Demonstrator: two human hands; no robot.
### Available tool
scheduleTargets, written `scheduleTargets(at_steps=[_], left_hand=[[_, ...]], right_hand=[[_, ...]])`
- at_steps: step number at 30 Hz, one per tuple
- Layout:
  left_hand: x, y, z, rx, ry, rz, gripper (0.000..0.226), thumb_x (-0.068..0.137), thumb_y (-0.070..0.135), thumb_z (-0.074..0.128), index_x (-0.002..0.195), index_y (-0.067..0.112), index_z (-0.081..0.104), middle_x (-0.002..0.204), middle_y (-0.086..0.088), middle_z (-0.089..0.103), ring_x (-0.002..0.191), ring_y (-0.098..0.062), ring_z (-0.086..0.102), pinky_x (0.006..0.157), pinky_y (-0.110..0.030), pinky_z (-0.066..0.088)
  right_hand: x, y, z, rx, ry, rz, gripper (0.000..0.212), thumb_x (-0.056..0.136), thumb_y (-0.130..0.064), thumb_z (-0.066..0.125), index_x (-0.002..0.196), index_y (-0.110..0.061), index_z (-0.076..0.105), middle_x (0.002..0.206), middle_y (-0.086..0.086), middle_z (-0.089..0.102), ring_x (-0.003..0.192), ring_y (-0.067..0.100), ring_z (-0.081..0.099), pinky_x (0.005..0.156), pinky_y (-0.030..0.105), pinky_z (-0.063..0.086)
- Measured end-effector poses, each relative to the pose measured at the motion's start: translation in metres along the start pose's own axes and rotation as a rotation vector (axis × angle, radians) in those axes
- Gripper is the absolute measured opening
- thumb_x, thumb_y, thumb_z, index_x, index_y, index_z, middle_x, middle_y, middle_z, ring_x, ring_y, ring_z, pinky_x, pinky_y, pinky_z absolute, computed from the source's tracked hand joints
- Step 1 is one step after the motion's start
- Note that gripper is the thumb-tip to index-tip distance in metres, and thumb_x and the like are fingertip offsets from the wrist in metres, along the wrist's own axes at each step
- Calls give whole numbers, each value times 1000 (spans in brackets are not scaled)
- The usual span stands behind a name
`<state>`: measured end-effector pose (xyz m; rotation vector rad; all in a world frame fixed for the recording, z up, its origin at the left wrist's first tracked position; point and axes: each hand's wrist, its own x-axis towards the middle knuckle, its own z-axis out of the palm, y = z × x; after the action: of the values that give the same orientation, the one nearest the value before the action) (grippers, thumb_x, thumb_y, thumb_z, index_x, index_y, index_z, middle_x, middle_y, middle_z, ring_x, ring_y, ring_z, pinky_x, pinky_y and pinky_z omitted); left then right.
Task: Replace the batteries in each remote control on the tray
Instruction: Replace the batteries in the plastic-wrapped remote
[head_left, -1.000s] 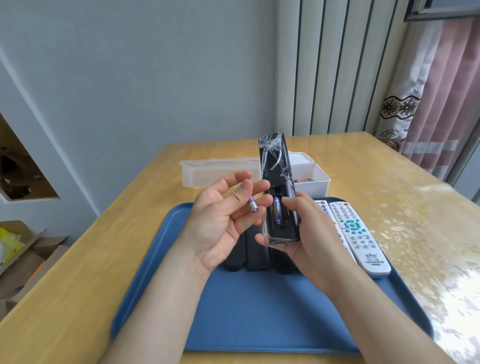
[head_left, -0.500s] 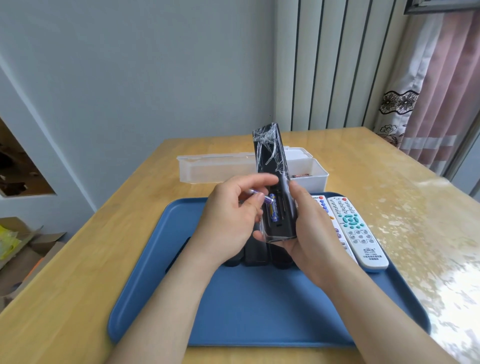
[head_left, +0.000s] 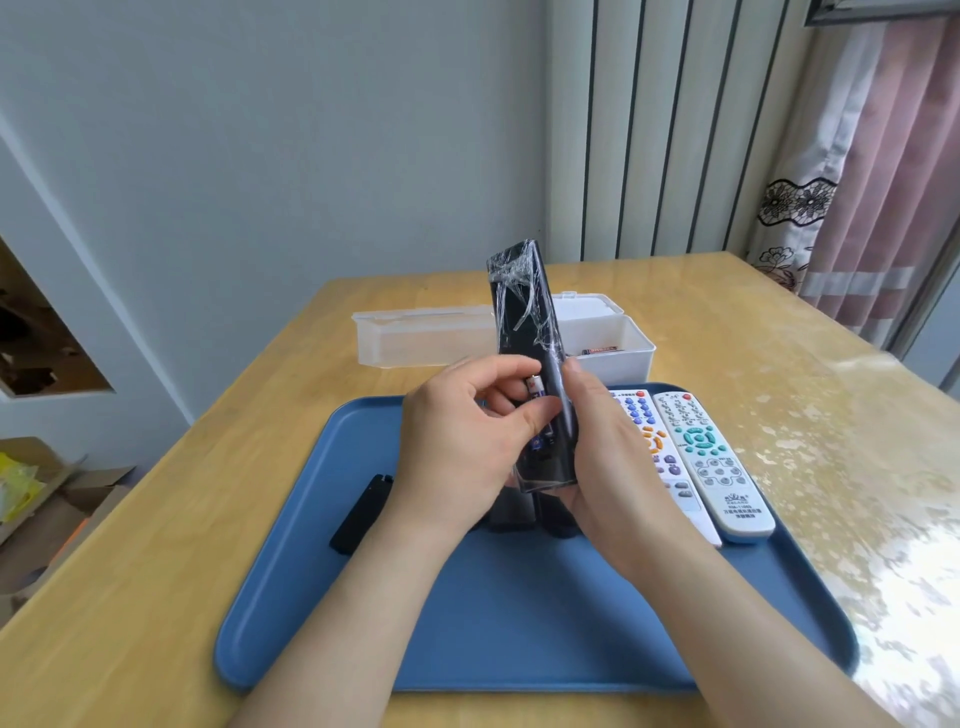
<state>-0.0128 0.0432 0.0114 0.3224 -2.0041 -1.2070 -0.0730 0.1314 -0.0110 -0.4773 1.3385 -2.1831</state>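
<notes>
My right hand (head_left: 605, 447) grips a black remote (head_left: 524, 317) wrapped in clear film, held upright above the blue tray (head_left: 519, 623) with its open battery bay facing me. A blue battery sits in the bay. My left hand (head_left: 462, 436) pinches a second battery (head_left: 535, 387) at the bay's upper end. A black battery cover (head_left: 361, 514) lies on the tray's left part. Two white remotes (head_left: 706, 462) lie on the tray's right side. More black remotes lie under my hands, mostly hidden.
An open white plastic box (head_left: 618, 343) with a battery inside stands behind the tray, its lid (head_left: 421, 332) hinged to the left. The wooden table (head_left: 156, 545) has a glossy cover on the right. Cardboard boxes sit on the floor at left.
My left hand has turned over from palm-up and brought the battery it held onto the remote's open bay. The right hand keeps its grip on the remote.
</notes>
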Motion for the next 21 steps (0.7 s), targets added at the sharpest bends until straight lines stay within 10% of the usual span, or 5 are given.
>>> scheduleTargets(at_steps=[8, 21], left_hand=[[0, -3, 0, 133, 26, 168, 24, 72, 18, 84, 89, 30, 72, 86, 13, 57, 68, -12, 56, 64, -26, 53], [-3, -9, 5, 376, 52, 468, 17, 82, 25, 65, 84, 9, 71, 83, 1, 61, 79, -20, 55, 71, -28, 45]], right_hand=[[2, 1, -2, -184, 27, -76, 56, 80, -65, 47, 113, -27, 68, 117, 3, 71, 116, 22, 64, 103, 53, 47], [-3, -2, 2, -176, 129, -121, 38, 94, -47, 47, 98, -17, 69, 109, 13, 71, 106, 26, 67, 99, 51, 50]])
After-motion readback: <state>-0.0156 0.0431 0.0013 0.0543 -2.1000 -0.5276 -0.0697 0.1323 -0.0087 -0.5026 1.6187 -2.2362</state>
